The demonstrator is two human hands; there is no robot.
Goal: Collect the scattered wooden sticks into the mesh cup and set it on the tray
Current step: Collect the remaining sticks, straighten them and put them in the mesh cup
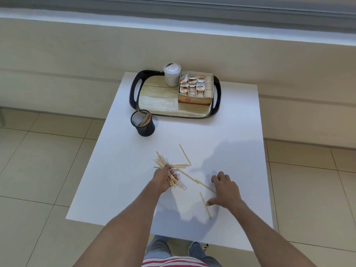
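Both forearms reach up from the bottom of the frame over a white table (221,135), bare to the elbow. Left hand (163,179), near the middle of the picture, is curled into a fist around a bundle of wooden sticks (160,162); the sticks fan out beyond the knuckles toward the upper left and poke out below the palm toward the lower right. The wrist is straight and the back of the hand faces the camera, so the fingertips are mostly hidden.

Right hand (226,191) lies lower and to the right, palm down and spread wide, holding nothing. Its fingers point toward the upper left and its thumb sticks out to the left, with the tip just beside a loose stick (205,206) that lies at a slant on the table. Another loose stick (207,186) runs under or against the fingers; whether they press on it cannot be told. A further stick (185,155) lies alone above the bundle, and a few more lie flat just right of the left fist.

Up and to the left of the hands stands a black mesh cup (143,125), upright on the table, with several sticks already leaning inside it. It sits just in front of the lower left corner of a black tray (134,87) with a wood-look floor, not on it. On the tray's right part are a carton of sachets (194,100) and a round white tub (172,75) behind it. Beige floor tiles surround the table.
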